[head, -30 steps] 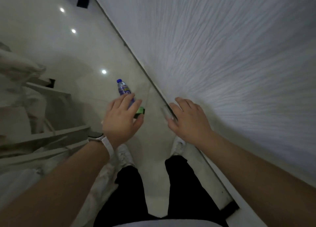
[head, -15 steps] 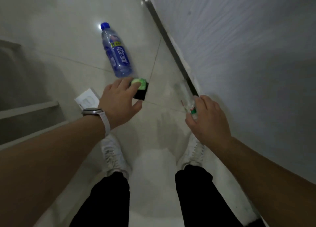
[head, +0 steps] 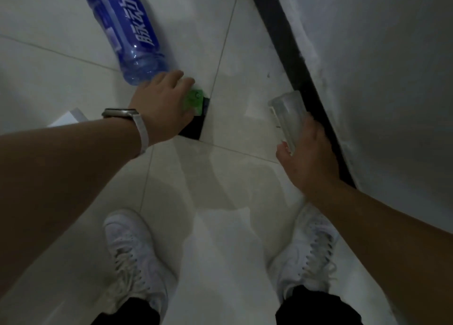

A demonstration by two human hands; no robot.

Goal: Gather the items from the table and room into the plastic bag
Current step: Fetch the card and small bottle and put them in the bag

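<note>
This is the pick-up step at floor level. The left hand (head: pixel 166 104) curls down over a small green-and-black pack (head: pixel 196 102) lying on the pale tiled floor (head: pixel 245 62). The right hand (head: pixel 308 158) wraps the near end of a clear plastic cylinder (head: pixel 288 111) beside the black skirting strip (head: pixel 277 30). A blue plastic drink bottle (head: pixel 130 30) lies just beyond the left fingers. The plastic bag is out of view. Next, both items probably need lifting clear, then the bottle.

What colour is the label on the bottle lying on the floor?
Blue label, white characters; head view.
</note>
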